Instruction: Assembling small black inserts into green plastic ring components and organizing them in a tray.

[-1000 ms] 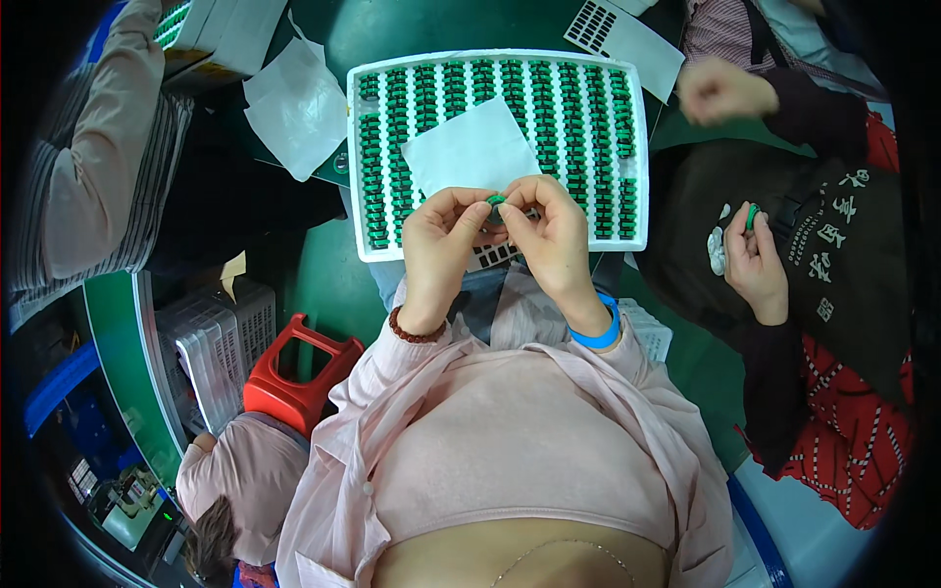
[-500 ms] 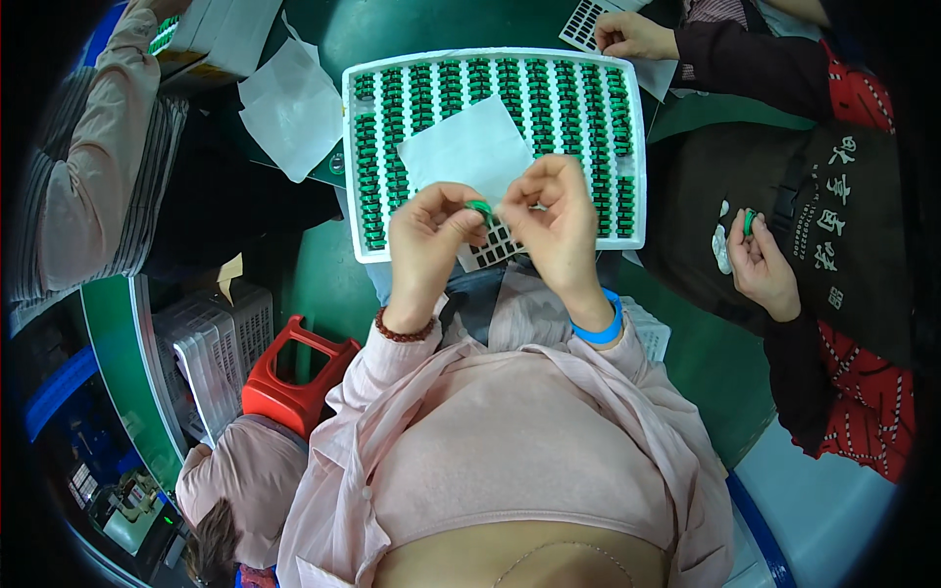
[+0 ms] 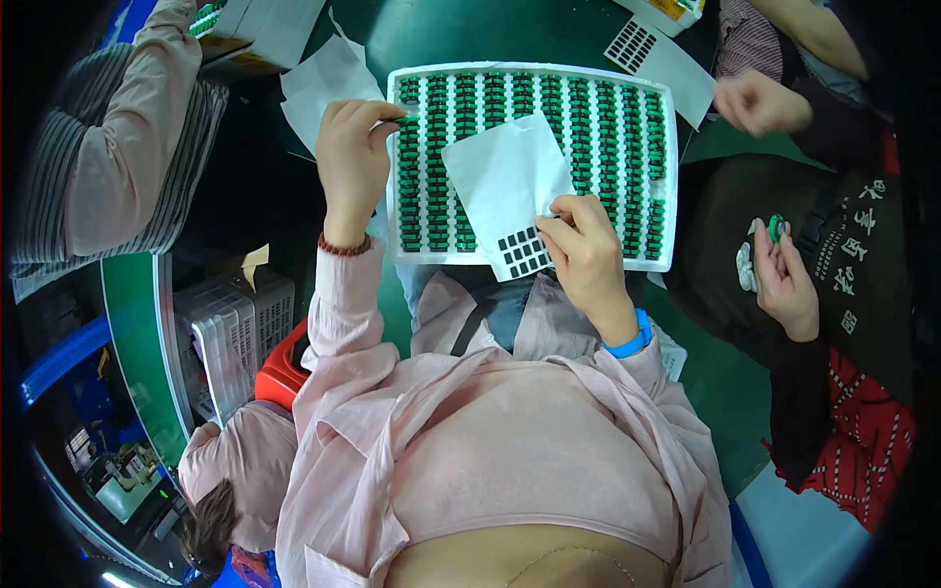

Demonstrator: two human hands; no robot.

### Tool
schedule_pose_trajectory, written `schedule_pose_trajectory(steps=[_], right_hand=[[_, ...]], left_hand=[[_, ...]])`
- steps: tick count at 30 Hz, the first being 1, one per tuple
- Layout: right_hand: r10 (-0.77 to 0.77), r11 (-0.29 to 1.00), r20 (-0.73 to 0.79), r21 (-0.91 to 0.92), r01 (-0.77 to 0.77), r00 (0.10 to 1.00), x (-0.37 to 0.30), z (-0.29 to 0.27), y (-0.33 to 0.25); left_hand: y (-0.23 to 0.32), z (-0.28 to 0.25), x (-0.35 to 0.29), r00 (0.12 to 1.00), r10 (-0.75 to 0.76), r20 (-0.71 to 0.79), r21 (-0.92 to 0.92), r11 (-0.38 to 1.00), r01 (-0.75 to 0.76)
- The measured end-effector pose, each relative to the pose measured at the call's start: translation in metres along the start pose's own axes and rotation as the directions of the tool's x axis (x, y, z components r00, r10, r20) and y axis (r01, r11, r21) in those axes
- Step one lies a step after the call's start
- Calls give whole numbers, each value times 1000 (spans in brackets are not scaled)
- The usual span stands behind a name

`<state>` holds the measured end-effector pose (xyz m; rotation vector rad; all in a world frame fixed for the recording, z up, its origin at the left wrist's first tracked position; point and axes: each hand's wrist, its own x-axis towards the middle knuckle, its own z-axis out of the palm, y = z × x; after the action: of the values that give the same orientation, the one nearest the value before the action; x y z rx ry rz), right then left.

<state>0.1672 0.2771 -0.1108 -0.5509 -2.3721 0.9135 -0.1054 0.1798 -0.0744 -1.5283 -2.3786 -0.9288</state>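
Observation:
A white foam tray [image 3: 671, 186] lies in front of me, with rows of small green ring-shaped parts [image 3: 579, 127] in its slots. At the tray's far left corner my left hand [image 3: 355, 162] pinches a small green part [image 3: 403, 119], mostly hidden by the fingers. A white backing sheet with black rectangular stickers [image 3: 515, 176] lies across the tray's middle, its sticker grid over the near edge. My right hand [image 3: 585, 245] is closed at the sheet's right edge, thumb and finger beside the stickers. Whether a single sticker is between them cannot be seen.
At right, a co-worker's hand [image 3: 789, 284] holds a green part; their other hand [image 3: 760, 103] is blurred near another sticker sheet [image 3: 667, 69]. White paper [image 3: 338, 83] and a carton [image 3: 260, 34] lie far left. A red stool [image 3: 282, 365] and white crates [image 3: 230, 328] stand at left.
My hands have parted: the left has carried the green part to the tray's far left corner, the right has moved onto the sticker sheet. The co-worker's far hand has left its sheet.

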Motion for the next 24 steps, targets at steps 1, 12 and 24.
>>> schedule_pose_trajectory(steps=[1,12,24], right_hand=[[-12,1000,-6,13,13,1000,0,1,0],[7,1000,31,-11,-7,999,9,-1,-2],[29,1000,39,-3,-29,999,8,-2,-3]], left_hand=[[-4,4,1,1000,14,18,32,999,-14],[-30,39,16,986,167,-9,139,977,-165],[-36,39,14,991,132,25,130,982,-134]])
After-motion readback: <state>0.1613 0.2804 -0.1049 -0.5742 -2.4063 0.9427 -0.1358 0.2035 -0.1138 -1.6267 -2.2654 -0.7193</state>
